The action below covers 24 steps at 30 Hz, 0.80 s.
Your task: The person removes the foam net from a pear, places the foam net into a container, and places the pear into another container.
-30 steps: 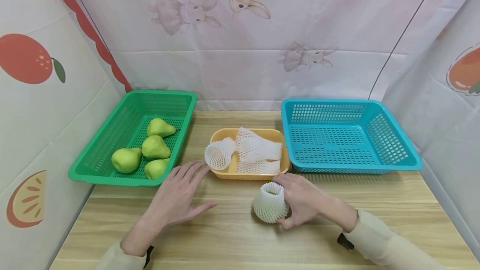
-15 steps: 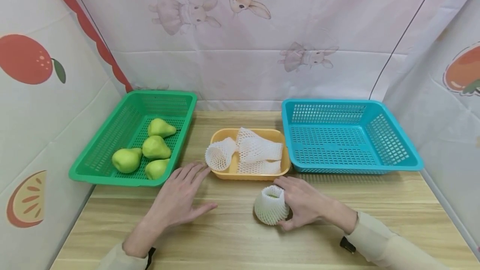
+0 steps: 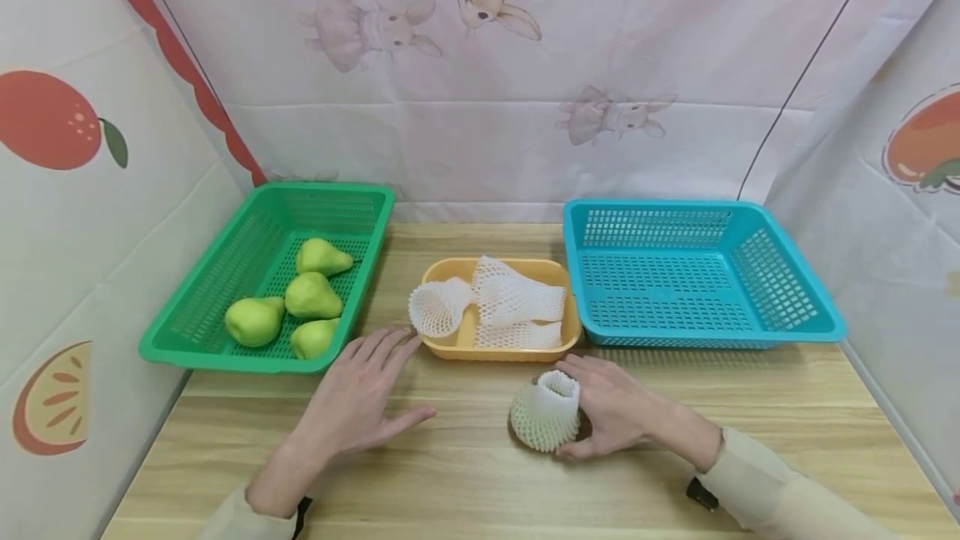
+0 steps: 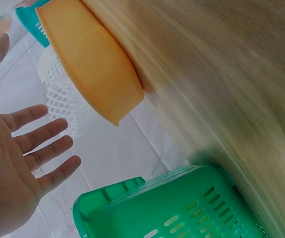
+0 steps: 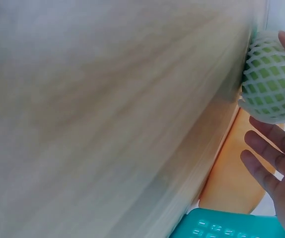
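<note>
A pear in a white foam net [image 3: 545, 415] sits on the table in front of the yellow tray, its net's open neck leaning toward my right hand [image 3: 611, 408]. Thumb and index finger of that hand pinch the netted pear [image 5: 271, 82] from two sides, while the other fingers spread beside it in the right wrist view. My left hand [image 3: 356, 398] hangs with spread fingers and nothing in it, between the green basket [image 3: 161, 344] and the netted pear. Several bare green pears [image 3: 311, 296] lie in that basket.
The yellow tray [image 3: 450, 352] holds several foam nets [image 3: 517, 294], one of them poking over its left rim. A blue basket [image 3: 705, 336] stands at the back right, close against the tray. Printed cloth walls [image 3: 480, 148] enclose the table [image 3: 450, 482] at the back and sides.
My right hand has shifted slightly to the right, and the netted pear's neck now tilts more toward it. My left hand has stayed nearly still.
</note>
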{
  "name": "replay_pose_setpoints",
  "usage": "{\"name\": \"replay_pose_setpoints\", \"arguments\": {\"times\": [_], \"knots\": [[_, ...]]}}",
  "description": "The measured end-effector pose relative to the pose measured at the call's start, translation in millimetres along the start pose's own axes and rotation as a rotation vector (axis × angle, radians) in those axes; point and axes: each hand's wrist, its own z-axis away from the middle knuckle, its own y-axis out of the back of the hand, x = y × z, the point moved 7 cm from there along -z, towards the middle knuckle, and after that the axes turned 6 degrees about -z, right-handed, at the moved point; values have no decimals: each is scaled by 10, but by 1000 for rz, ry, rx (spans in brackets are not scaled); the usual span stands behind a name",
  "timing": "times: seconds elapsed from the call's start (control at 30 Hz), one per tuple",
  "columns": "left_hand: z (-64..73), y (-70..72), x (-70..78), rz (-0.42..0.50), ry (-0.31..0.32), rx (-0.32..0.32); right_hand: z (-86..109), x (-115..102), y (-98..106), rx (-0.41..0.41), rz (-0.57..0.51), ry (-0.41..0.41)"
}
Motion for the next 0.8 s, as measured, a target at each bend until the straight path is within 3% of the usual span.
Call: {"name": "replay_pose_setpoints", "arguments": {"times": [0.33,0.8], "knots": [[9,-9,0,-8,0,-6,26,49,-44,-42,-44,-31],[9,5,-1,-5,-1,-4,27,34,-27,-16,-28,-16]]}}
